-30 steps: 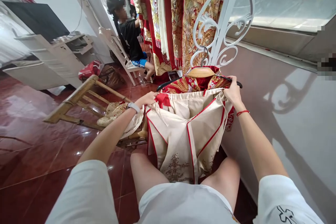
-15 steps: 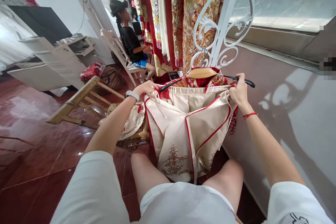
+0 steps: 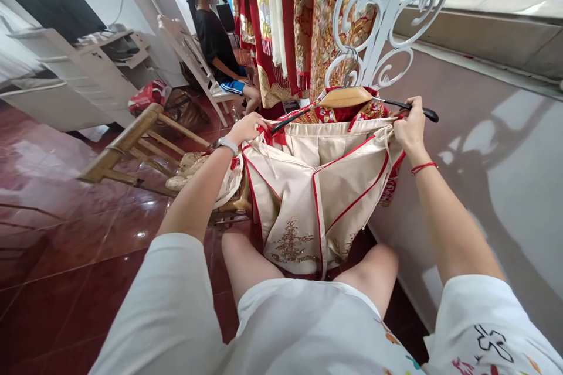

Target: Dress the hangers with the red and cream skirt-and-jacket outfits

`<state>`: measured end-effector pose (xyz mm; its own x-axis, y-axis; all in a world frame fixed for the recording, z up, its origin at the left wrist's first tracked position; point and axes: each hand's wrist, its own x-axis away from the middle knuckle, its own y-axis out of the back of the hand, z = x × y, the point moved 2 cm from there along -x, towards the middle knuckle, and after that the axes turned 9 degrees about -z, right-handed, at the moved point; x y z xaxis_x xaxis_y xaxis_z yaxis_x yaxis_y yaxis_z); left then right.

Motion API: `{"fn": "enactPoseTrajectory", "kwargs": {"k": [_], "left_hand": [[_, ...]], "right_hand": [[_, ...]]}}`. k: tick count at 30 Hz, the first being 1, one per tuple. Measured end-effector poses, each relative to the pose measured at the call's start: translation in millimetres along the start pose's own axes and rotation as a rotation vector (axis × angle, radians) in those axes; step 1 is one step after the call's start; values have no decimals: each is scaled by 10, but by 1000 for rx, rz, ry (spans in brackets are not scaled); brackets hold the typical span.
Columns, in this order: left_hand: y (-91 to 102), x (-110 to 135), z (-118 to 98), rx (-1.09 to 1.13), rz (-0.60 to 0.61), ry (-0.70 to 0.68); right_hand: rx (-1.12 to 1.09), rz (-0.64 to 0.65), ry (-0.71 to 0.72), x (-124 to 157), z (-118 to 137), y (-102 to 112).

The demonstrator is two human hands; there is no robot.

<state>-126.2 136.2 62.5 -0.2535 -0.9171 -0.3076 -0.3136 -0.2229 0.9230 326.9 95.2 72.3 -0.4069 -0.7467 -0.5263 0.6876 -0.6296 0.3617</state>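
A cream skirt with red piping and gold embroidery is stretched between my hands in front of my knees. My left hand grips its waistband at the left end, fingers closed on the cloth. At the right end, my right hand is closed on the waistband, beside the black arm of a hanger with a wooden middle. The hanger's hook is up at the white scrolled rack. Behind the skirt a red embroidered garment shows in part; the rest of it is hidden.
A bamboo chair with folded cream cloth stands at my left. Embroidered robes hang from the white metal rack. Beyond, a person in black sits on a white chair. The wall is close on my right.
The camera view has tilted down, and my right hand has moved slightly outward to the right, drawing the waistband wider. Both hands keep their hold on the skirt.
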Motion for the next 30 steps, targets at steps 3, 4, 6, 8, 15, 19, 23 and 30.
{"fn": "enactPoseTrajectory", "kwargs": {"k": [3, 4, 6, 8, 15, 19, 23, 30], "left_hand": [[-29, 194, -48, -108, 17, 14], [-44, 261, -65, -134, 24, -2], [-98, 391, -91, -171, 69, -51], [-178, 481, -99, -194, 130, -73], [-231, 218, -69, -9, 183, -82], [-12, -23, -2, 164, 283, -47], [288, -168, 24, 141, 281, 13], [672, -383, -606, -79, 133, 63]], "right_hand": [[16, -15, -27, -27, 34, -9], [18, -26, -44, -37, 45, -13], [25, -47, -80, -52, 64, -22], [45, -68, -97, -54, 76, -28], [72, -70, -27, -45, -21, -62], [51, -39, 14, -69, -125, -95], [57, -20, 60, -47, -153, -74], [135, 2, 72, 227, -71, -21]]}}
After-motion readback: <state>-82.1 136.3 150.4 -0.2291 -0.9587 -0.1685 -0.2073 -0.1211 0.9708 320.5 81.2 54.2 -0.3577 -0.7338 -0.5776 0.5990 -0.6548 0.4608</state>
